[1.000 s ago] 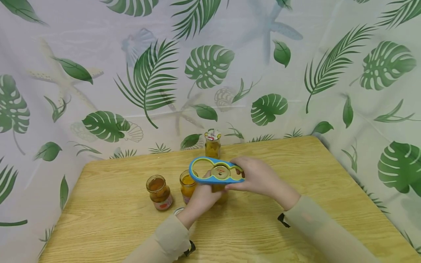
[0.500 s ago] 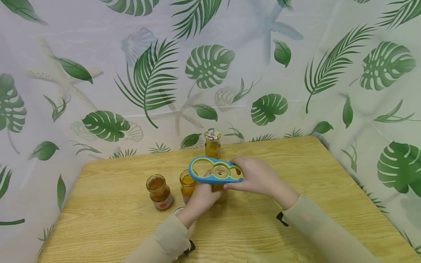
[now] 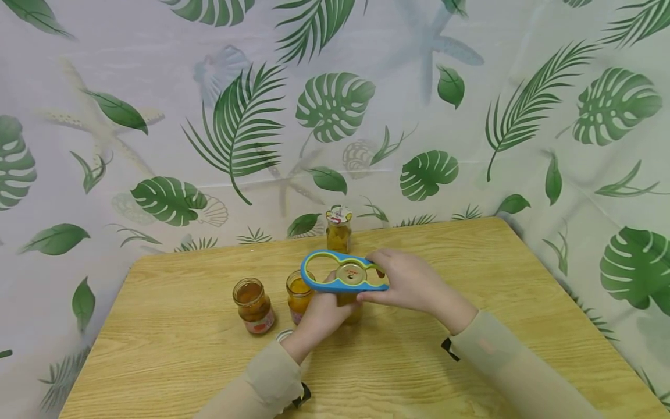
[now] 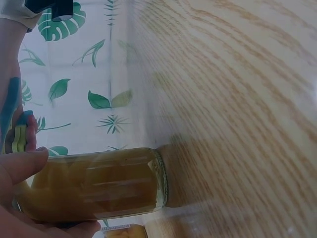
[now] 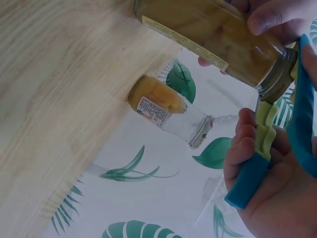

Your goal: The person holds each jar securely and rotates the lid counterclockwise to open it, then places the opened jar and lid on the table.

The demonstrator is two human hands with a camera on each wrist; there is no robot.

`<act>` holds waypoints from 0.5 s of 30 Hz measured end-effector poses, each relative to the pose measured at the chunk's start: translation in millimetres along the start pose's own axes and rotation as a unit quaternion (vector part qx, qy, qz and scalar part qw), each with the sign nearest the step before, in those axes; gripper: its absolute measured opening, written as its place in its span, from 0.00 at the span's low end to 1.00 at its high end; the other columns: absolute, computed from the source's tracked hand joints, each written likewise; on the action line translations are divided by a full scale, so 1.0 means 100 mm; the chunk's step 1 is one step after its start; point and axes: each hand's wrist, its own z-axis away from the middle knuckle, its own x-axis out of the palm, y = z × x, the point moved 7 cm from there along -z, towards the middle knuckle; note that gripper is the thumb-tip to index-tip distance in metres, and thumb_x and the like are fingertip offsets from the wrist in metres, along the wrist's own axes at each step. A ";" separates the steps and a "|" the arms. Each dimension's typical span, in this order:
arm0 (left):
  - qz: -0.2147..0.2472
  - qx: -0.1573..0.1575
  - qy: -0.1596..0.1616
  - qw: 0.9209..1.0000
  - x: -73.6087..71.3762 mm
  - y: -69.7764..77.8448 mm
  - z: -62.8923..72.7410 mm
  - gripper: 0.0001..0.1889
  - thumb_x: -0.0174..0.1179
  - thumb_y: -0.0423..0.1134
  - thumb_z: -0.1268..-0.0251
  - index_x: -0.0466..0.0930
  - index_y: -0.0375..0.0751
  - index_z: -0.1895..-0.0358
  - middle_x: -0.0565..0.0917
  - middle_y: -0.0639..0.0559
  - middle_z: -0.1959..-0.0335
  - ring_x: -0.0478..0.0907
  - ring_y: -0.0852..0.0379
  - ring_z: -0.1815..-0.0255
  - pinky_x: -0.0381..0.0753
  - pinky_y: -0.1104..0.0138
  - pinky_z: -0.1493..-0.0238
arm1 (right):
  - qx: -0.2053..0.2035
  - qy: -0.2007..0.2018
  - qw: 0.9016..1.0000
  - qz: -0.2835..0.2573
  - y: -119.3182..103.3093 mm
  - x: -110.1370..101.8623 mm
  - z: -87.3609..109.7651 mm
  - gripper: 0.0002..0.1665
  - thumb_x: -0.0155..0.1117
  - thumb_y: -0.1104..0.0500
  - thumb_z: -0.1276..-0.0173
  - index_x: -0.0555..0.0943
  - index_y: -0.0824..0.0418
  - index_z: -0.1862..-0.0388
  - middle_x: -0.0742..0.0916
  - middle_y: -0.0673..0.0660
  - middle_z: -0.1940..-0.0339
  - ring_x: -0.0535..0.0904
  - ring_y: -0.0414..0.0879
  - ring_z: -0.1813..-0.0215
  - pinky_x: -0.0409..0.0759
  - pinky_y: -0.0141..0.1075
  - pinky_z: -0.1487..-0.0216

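Observation:
Near the middle of the table, my left hand grips a tall glass jar of yellowish contents by its upper part, thumb on one side and fingers round the other. The jar looks upright, its base right at the tabletop in the left wrist view. A blue and lime-green jar opener lies across its top, with the gold lid inside the middle ring. My right hand grips the opener's narrow right end. In the right wrist view, the opener's toothed green inner edge sits against the lid's side.
Two lidless jars, one with brownish contents and one with orange contents, stand left of my hands. A lidded jar is behind, near the leaf-print cloth. A round metal lid lies partly hidden by my left wrist.
My hands, the jar and the opener keep almost the same place. At the far left, the leaf-print cloth has shifted slightly.

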 end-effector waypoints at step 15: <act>0.008 0.017 0.001 1.000 0.01 0.01 0.00 0.32 0.70 0.35 0.29 0.68 0.30 0.27 0.76 0.31 0.28 0.70 0.35 0.22 0.69 0.40 0.21 | 0.000 0.004 0.999 -0.040 0.08 0.04 -0.01 0.42 0.82 0.36 0.41 0.85 0.65 0.39 0.90 0.55 0.56 0.81 0.43 0.61 0.82 0.38 0.59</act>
